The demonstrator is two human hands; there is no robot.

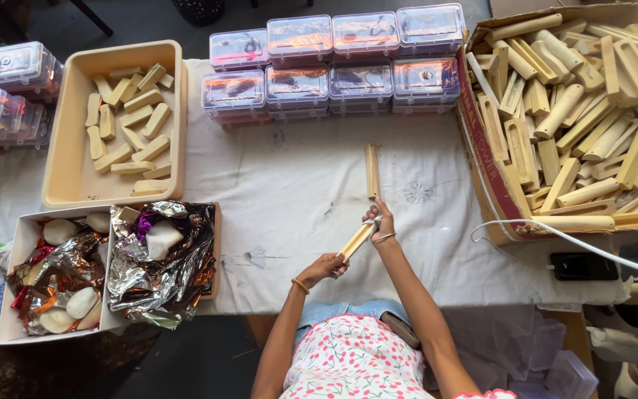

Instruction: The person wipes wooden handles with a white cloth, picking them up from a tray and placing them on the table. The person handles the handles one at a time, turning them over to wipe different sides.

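- Wooden stick (357, 240), pale and grooved, is held tilted over the white cloth (297, 192) near the table's front edge, between the two hands.
- Left of everything, the open box of foil (160, 258) and white lumps sits at the table's corner; a careless elbow could, I judge, nudge it over the edge.
- Beige tray (75, 177) of short wooden blocks lies well apart from the hands, so it looks safe from a knock.
- Left hand (324, 267) has its fingers curled shut around the lower end of the stick; the grip covers only the tip, so the piece could slip or twist out if pressed hard.
- Right hand (379, 222) pinches the upper end of the stick, thumb and fingers closed on it; the fingertips are partly hidden, so I cannot tell how firm the pinch is.
- Second stick (372, 170) lies flat on the cloth just beyond the right hand; a forward push could roll it toward the stacked clear boxes (334, 66).
- Cardboard box (570, 118) is heaped with long wooden pieces, and those at the near rim might slide out if bumped.
- White cable (555, 233) runs across that corner to a phone (583, 266); the right arm could snag it.
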